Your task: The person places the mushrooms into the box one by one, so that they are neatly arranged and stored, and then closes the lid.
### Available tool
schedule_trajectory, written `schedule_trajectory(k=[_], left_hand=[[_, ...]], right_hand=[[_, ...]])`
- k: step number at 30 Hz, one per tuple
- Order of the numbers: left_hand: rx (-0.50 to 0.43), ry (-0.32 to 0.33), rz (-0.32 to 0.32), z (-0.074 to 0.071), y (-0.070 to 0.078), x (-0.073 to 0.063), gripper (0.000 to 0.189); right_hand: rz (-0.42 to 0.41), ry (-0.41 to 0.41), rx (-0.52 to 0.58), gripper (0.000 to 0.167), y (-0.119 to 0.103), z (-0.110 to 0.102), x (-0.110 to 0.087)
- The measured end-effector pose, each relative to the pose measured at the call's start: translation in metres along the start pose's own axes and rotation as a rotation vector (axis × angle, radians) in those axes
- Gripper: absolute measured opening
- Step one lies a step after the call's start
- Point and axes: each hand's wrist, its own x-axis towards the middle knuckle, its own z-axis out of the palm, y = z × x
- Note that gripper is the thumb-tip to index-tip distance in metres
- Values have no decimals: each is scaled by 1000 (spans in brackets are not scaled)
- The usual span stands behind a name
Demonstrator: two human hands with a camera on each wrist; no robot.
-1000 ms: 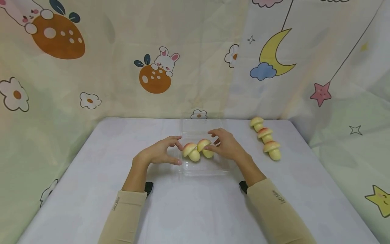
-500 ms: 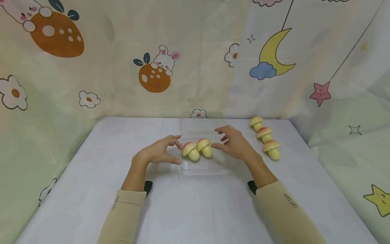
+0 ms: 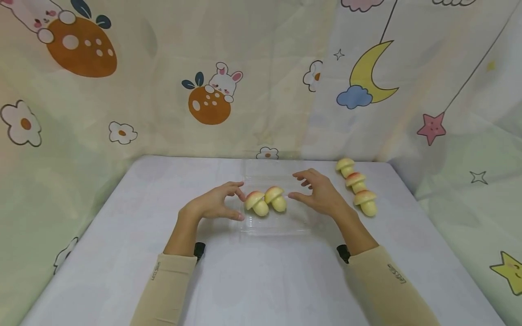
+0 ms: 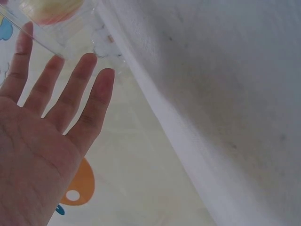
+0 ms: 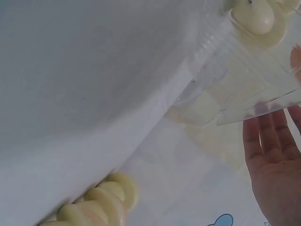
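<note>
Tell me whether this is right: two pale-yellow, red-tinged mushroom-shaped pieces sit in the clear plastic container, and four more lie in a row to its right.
Not four: the head view shows three mushroom-shaped pieces in the row right of the clear plastic container. The two pieces inside it are correct.

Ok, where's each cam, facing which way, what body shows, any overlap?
Head: on the head, facing forward and down at the clear container, two mushroom shapes in it and a row of three; left hand, right hand and sleeves show.
Left wrist: on that wrist, facing along the left hand, which shows, towards the container's edge.
Right wrist: on that wrist, facing the container's edge; right hand shows.
Shared: head and right wrist both catch the row.
</note>
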Motion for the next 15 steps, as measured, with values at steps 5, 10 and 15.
schedule_trajectory(k=[5,10,15], left_hand=[[10,1,4,-1,1,1,53],[15,2,3,-1,0,1,53],[7,4,0,0,1,0,54]], right_hand=[[-10,11,-25,53,5,-2,-4],[-19,34,-36,53,8,-7,-9],[-17,29,-60,53,11,-11,-14]])
